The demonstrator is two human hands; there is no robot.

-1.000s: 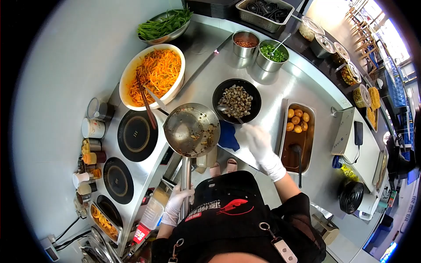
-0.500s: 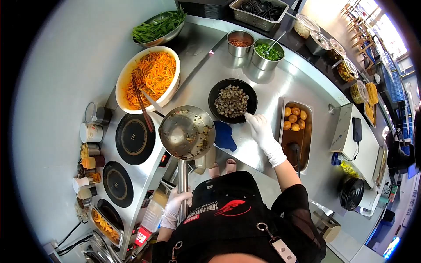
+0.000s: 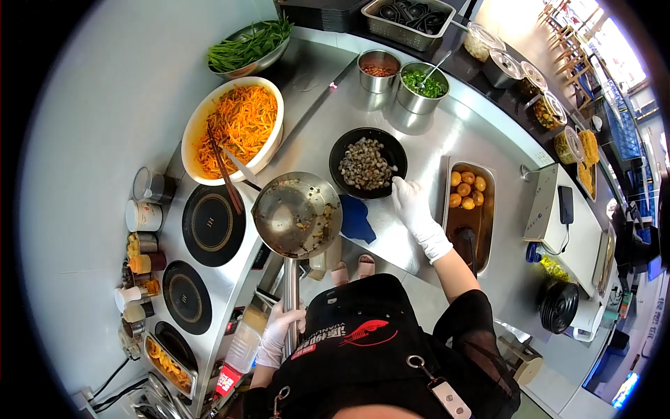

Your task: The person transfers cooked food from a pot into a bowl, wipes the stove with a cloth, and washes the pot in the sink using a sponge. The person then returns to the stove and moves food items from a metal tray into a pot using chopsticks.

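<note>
My left hand (image 3: 281, 328), in a white glove, is wrapped round the long metal handle of a saucepan (image 3: 296, 216). Bits of brownish food cling to the pan's inside. My right hand (image 3: 413, 208), also gloved, has its fingers curled together at the lower right rim of a black bowl (image 3: 340, 179); whether they pinch the rim cannot be made out. Small greyish-brown chopped pieces of food (image 3: 365, 164) fill the middle of the bowl, which stands on the steel counter. Between bowl and pan lies a dark blue cloth (image 3: 356, 221).
On the left, a white tub (image 3: 190, 143) of orange shreds holds chopsticks, beside two hobs (image 3: 213, 222). Behind the bowl are steel pots with chopped greens (image 3: 427, 85) and reddish bits (image 3: 378, 70). A steel tray (image 3: 494, 237) with brown eggs and liquid sits to the right.
My right hand has shifted slightly along the bowl's rim, its fingers more curled. My left hand still grips the saucepan. The whole view has shifted a little.
</note>
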